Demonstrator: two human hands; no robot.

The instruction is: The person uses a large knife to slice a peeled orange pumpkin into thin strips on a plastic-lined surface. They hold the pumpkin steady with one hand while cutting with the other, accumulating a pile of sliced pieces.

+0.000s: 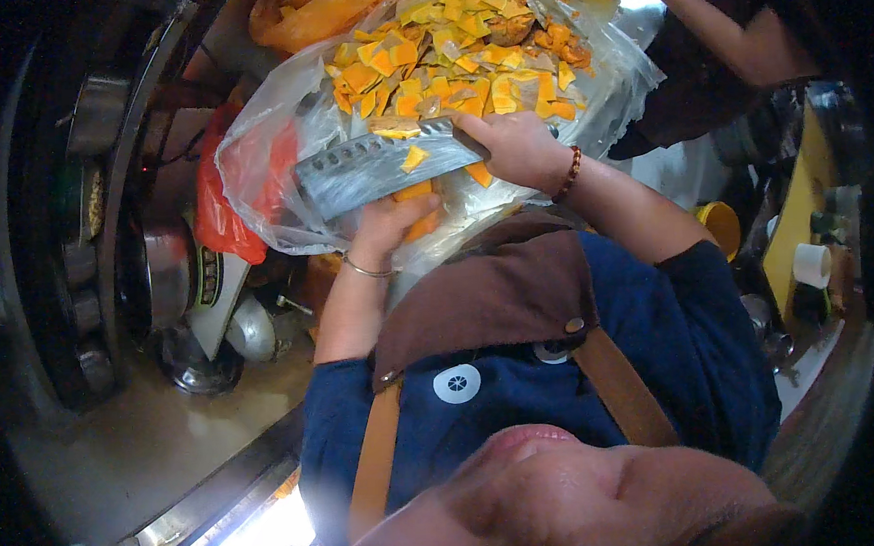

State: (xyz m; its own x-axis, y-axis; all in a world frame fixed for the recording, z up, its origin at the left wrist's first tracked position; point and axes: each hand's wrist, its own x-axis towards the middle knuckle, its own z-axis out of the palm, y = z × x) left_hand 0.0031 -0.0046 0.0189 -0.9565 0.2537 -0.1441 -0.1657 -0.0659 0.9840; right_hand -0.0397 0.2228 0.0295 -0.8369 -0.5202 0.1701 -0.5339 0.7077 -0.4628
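Note:
My right hand [523, 151] is closed around the handle of a broad kitchen knife [376, 178], its wide blade dimpled along one edge and pointing left. A small orange-yellow scrap [414, 158] clings to the blade. Below the blade, my left hand [392, 220] grips an orange chunk [422, 225], apparently pumpkin; the blade hides part of both. Beyond the knife, a heap of orange and yellow peel pieces [437, 71], apparently pumpkin, lies on a clear plastic bag [260, 156] spread before me.
An orange plastic bag [313, 21] lies at the top, and a red plastic bag [221, 201] is at the left. Another person's arm [717, 39] reaches in at the upper right. Metal pots [166, 271] stand at the left; a yellow container [718, 231] is at the right.

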